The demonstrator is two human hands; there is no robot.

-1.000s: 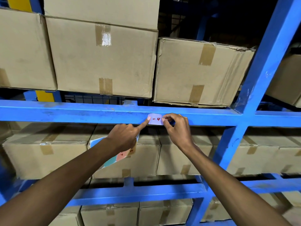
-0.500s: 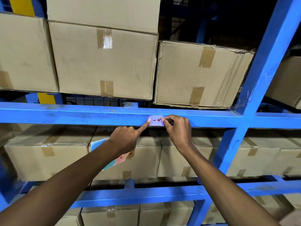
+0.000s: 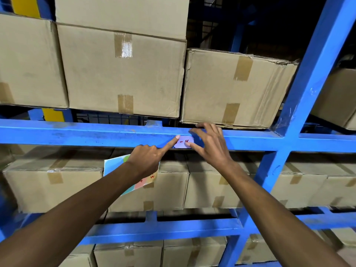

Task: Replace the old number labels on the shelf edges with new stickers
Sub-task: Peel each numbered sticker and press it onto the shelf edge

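Far left of the grip: stacked tan cardboard boxes (image 3: pixel 123 74) above the beam, more below. Left hand (image 3: pixel 148 160): index finger extended, tip pressed on left end of small pale lilac paper sticker with red handwritten number (image 3: pixel 184 142); remaining fingers curled, pinning a multicoloured sticker sheet (image 3: pixel 115 166) just beneath the palm. Sticker flat on front face of blue painted steel shelf beam (image 3: pixel 77 134), long axis along the beam. Right hand (image 3: pixel 212 149) immediately right: fingers spread, one fingertip on sticker's lower right corner, others resting over beam top. Both hands touching; right likely smooths next. Nothing obstructing. Blue upright post (image 3: pixel 300 105) well right.
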